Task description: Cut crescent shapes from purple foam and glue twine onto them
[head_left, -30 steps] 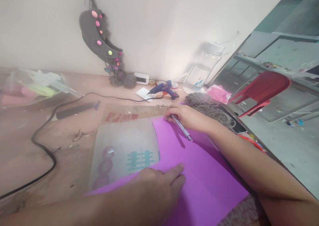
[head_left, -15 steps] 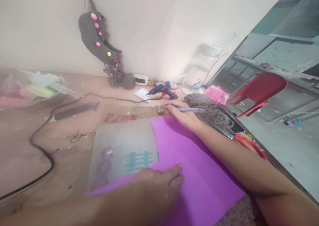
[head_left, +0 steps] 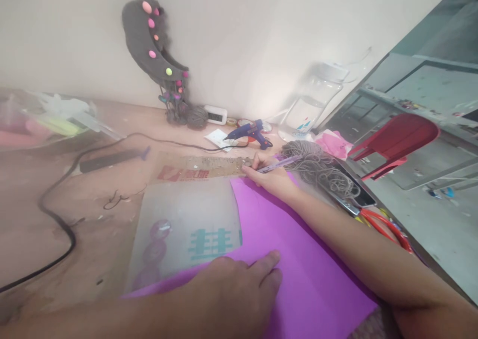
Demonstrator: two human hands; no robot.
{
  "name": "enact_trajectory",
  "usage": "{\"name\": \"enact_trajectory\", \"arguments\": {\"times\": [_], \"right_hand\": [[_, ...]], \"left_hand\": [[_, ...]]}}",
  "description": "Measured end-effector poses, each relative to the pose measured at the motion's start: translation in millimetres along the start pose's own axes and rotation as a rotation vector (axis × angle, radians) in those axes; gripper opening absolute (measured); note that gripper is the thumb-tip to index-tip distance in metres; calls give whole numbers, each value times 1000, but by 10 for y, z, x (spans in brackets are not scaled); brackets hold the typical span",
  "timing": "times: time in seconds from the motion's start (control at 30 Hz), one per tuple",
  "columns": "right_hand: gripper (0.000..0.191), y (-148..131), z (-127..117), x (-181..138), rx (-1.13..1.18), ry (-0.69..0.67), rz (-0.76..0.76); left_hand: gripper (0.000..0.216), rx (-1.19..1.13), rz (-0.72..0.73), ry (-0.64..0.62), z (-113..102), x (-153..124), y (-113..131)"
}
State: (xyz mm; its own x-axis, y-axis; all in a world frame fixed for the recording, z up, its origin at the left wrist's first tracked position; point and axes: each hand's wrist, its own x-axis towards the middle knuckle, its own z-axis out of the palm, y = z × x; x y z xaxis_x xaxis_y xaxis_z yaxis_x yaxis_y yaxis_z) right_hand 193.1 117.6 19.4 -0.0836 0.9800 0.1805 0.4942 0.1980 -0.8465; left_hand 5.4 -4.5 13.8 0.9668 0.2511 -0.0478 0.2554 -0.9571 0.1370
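My right hand (head_left: 274, 177) pinches a light purple pen (head_left: 278, 164) near the far edge of a purple sheet (head_left: 298, 252). The pen's tip is hidden by my fingers. My left hand (head_left: 239, 289) lies on the near part of the sheet, fingers stretched out and pressing it down. Left of the sheet, a translucent plastic sheet (head_left: 179, 204) with green and purple print covers part of the table. The purple sheet has a curved left edge and overlaps this plastic.
Behind my right hand lie a blue glue gun (head_left: 248, 132) and grey yarn (head_left: 317, 162). A water bottle (head_left: 311, 105) stands near the wall. Red-handled scissors (head_left: 386, 227) lie at the right edge. A black cable (head_left: 72, 229) curves along the left. A moon decoration (head_left: 149, 45) hangs behind.
My right hand has shifted slightly along the sheet's far edge, and the pen now slants more upward to the right. My left hand stays on the sheet. The view has moved a little.
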Motion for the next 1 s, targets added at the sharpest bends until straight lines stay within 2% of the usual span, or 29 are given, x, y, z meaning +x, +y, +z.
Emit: {"name": "enact_trajectory", "arguments": {"times": [0.13, 0.3, 0.4, 0.57, 0.73, 1.0], "right_hand": [[32, 22, 11, 4, 36, -35, 5], [31, 64, -4, 37, -102, 58, -93], [31, 50, -7, 29, -92, 57, -77], [32, 44, 2, 19, -43, 5, -60], [31, 62, 1, 37, -139, 76, -88], [30, -2, -15, 3, -120, 103, -49]], "left_hand": [[49, -23, -12, 13, 25, -6, 0], [49, -27, -1, 29, 62, -1, -4], [48, -27, -3, 20, 35, 4, -7], [47, -16, 0, 72, 33, -21, -7], [45, -15, 21, 107, 44, -31, -2], [41, 26, 26, 126, 21, -33, -1]]}}
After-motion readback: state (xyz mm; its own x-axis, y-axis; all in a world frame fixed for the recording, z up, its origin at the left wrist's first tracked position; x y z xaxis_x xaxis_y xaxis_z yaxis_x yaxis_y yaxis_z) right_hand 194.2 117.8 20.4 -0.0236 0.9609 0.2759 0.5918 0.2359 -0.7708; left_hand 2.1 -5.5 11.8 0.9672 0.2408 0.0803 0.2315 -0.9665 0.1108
